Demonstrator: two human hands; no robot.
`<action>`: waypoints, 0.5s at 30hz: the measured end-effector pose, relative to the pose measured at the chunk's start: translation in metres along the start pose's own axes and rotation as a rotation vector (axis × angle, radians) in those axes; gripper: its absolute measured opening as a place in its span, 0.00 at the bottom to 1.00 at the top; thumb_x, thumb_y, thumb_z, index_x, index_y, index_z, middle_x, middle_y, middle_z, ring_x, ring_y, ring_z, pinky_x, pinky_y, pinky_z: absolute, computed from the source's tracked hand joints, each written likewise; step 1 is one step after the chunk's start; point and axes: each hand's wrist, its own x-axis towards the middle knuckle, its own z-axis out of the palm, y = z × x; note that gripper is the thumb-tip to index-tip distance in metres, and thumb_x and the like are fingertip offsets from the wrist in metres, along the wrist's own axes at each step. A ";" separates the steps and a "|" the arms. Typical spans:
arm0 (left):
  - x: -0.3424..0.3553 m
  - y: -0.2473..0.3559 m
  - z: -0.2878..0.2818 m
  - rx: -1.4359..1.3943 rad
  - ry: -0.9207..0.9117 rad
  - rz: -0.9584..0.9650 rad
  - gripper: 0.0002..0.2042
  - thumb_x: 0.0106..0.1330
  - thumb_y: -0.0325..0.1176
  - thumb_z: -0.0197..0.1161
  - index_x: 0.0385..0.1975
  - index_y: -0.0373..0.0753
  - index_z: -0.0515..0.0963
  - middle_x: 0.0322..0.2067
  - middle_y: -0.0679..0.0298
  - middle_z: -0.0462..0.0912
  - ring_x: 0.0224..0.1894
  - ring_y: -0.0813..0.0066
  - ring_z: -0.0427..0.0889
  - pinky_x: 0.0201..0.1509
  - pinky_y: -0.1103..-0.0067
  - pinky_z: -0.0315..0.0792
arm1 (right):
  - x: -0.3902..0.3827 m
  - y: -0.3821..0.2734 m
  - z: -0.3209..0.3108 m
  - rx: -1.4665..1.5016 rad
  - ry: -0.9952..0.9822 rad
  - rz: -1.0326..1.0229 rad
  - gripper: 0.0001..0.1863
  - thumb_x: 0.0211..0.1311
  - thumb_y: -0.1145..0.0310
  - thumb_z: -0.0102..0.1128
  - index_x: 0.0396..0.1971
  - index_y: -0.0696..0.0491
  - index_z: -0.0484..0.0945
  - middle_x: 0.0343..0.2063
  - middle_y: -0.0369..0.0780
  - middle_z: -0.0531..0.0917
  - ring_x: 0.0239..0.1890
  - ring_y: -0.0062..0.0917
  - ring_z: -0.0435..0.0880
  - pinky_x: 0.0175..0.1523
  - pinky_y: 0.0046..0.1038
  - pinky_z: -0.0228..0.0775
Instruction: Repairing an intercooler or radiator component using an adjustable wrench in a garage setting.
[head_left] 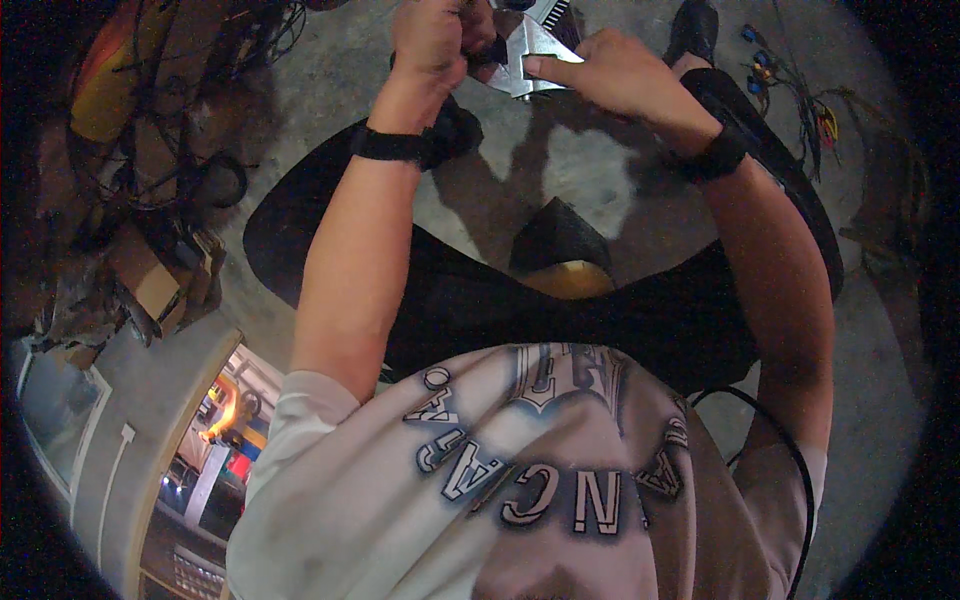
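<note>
At the top of the head view, my right hand (630, 85) is closed on a shiny silver metal bracket (537, 45). Its thumb lies flat on the bracket's face, and the other fingers are hidden behind. To the left, my left hand (440, 45) is curled into a fist beside the bracket. Something dark shows at its fingers, too shadowed to name. Just beyond the bracket is a dark toothed or ribbed strip (553, 12), partly cut off by the picture's edge. Both wrists wear black bands.
Below my hands is a grey concrete floor (580, 165) between my spread knees, with a black and tan block-like object (562, 245). Colourful wires (765, 70) lie at the right. Cables and a torn cardboard box (145, 275) crowd the left. A doorway (215, 440) stands at the lower left.
</note>
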 end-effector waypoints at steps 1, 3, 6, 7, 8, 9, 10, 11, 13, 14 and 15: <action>0.004 0.000 -0.010 0.000 0.003 0.002 0.14 0.64 0.34 0.59 0.15 0.48 0.68 0.12 0.75 0.61 0.14 0.83 0.58 0.20 0.81 0.50 | 0.000 -0.002 0.000 0.000 -0.001 -0.003 0.41 0.52 0.29 0.56 0.15 0.61 0.78 0.11 0.40 0.76 0.14 0.28 0.78 0.22 0.33 0.67; 0.012 0.000 -0.033 0.009 -0.294 -0.030 0.10 0.62 0.39 0.64 0.26 0.40 0.76 0.25 0.67 0.75 0.26 0.77 0.74 0.29 0.79 0.67 | 0.000 -0.007 -0.002 -0.054 0.036 -0.003 0.41 0.52 0.28 0.56 0.13 0.60 0.77 0.11 0.40 0.76 0.12 0.29 0.76 0.21 0.34 0.66; 0.021 -0.009 -0.034 0.117 -0.117 -0.008 0.10 0.62 0.40 0.62 0.24 0.43 0.77 0.20 0.68 0.78 0.23 0.75 0.76 0.28 0.79 0.67 | 0.003 -0.008 -0.005 -0.045 -0.089 0.026 0.40 0.52 0.30 0.59 0.12 0.59 0.77 0.11 0.40 0.76 0.12 0.28 0.76 0.21 0.32 0.66; 0.022 -0.009 -0.031 0.117 -0.120 -0.005 0.10 0.62 0.40 0.62 0.24 0.43 0.77 0.20 0.68 0.78 0.23 0.75 0.76 0.28 0.79 0.67 | 0.002 -0.009 -0.008 -0.046 -0.084 0.026 0.40 0.52 0.30 0.59 0.12 0.59 0.77 0.11 0.40 0.76 0.12 0.28 0.76 0.21 0.32 0.66; 0.022 -0.011 -0.028 0.136 -0.074 0.009 0.11 0.62 0.41 0.62 0.22 0.43 0.77 0.19 0.68 0.77 0.22 0.75 0.76 0.28 0.79 0.67 | -0.002 -0.010 -0.010 0.019 -0.114 0.036 0.38 0.53 0.32 0.60 0.13 0.60 0.77 0.11 0.40 0.76 0.12 0.26 0.76 0.20 0.31 0.66; 0.019 -0.012 -0.025 0.155 -0.027 0.020 0.12 0.62 0.41 0.61 0.21 0.43 0.76 0.17 0.69 0.76 0.22 0.75 0.76 0.28 0.80 0.67 | -0.006 -0.011 -0.011 0.086 -0.145 0.047 0.37 0.54 0.34 0.61 0.14 0.60 0.77 0.10 0.39 0.75 0.12 0.25 0.76 0.20 0.29 0.65; 0.016 -0.011 -0.022 0.155 -0.029 0.021 0.12 0.62 0.41 0.61 0.21 0.43 0.76 0.17 0.69 0.76 0.22 0.75 0.76 0.28 0.80 0.67 | -0.008 -0.011 -0.010 0.086 -0.143 0.048 0.37 0.54 0.34 0.61 0.14 0.60 0.77 0.10 0.39 0.75 0.12 0.25 0.76 0.20 0.29 0.65; 0.015 -0.011 -0.019 0.189 -0.023 0.026 0.12 0.62 0.41 0.61 0.21 0.43 0.76 0.17 0.69 0.76 0.21 0.75 0.75 0.28 0.79 0.67 | -0.010 -0.011 -0.009 0.106 -0.106 0.051 0.36 0.55 0.36 0.62 0.15 0.60 0.78 0.10 0.39 0.75 0.11 0.24 0.75 0.19 0.29 0.64; 0.015 -0.012 -0.022 0.224 -0.015 0.034 0.12 0.62 0.42 0.61 0.21 0.43 0.76 0.17 0.69 0.76 0.21 0.76 0.75 0.27 0.79 0.66 | -0.015 -0.012 -0.004 0.126 -0.068 0.050 0.35 0.56 0.37 0.62 0.16 0.61 0.78 0.10 0.38 0.75 0.11 0.23 0.74 0.18 0.28 0.63; 0.017 -0.013 -0.029 0.194 -0.082 0.027 0.12 0.63 0.42 0.61 0.22 0.43 0.76 0.17 0.68 0.75 0.20 0.76 0.74 0.27 0.79 0.66 | -0.018 -0.012 -0.001 0.160 -0.078 0.059 0.35 0.56 0.38 0.62 0.17 0.61 0.78 0.10 0.38 0.74 0.11 0.23 0.74 0.18 0.28 0.63; 0.016 -0.010 -0.028 0.164 -0.150 0.021 0.12 0.63 0.42 0.60 0.22 0.42 0.76 0.18 0.68 0.75 0.20 0.76 0.73 0.26 0.78 0.66 | -0.020 -0.013 0.002 0.196 -0.087 0.068 0.34 0.57 0.38 0.61 0.18 0.61 0.78 0.10 0.38 0.74 0.11 0.23 0.73 0.17 0.29 0.62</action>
